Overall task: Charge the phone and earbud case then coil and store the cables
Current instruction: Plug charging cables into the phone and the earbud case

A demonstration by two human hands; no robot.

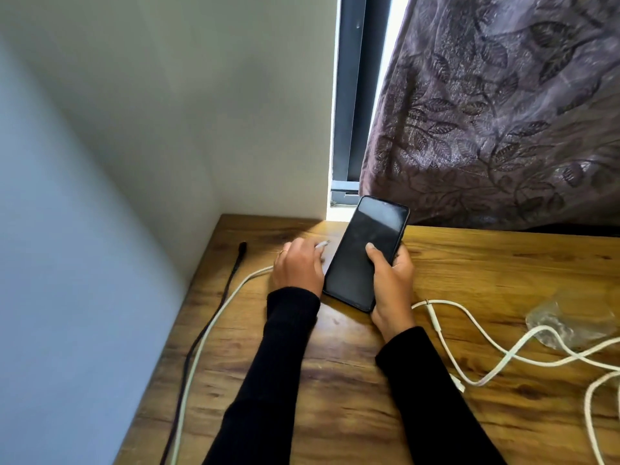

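Observation:
A black phone (364, 250) with a dark screen is raised above the wooden table (335, 364), tilted to the right. My right hand (391, 283) grips its lower right edge, thumb on the glass. My left hand (297, 266) is just left of the phone, shut on the plug end of a white cable (214, 322); the connector tip pokes out toward the phone's left edge. That cable trails down the table's left side. More white cable (503, 357) lies looped at the right. No earbud case is in view.
A dark cable (214, 313) runs along the left edge next to the white wall (134, 129). A crumpled clear plastic bag (563, 322) lies at the right. A patterned purple curtain (503, 112) hangs over the table's far edge beside a dark window frame (352, 95).

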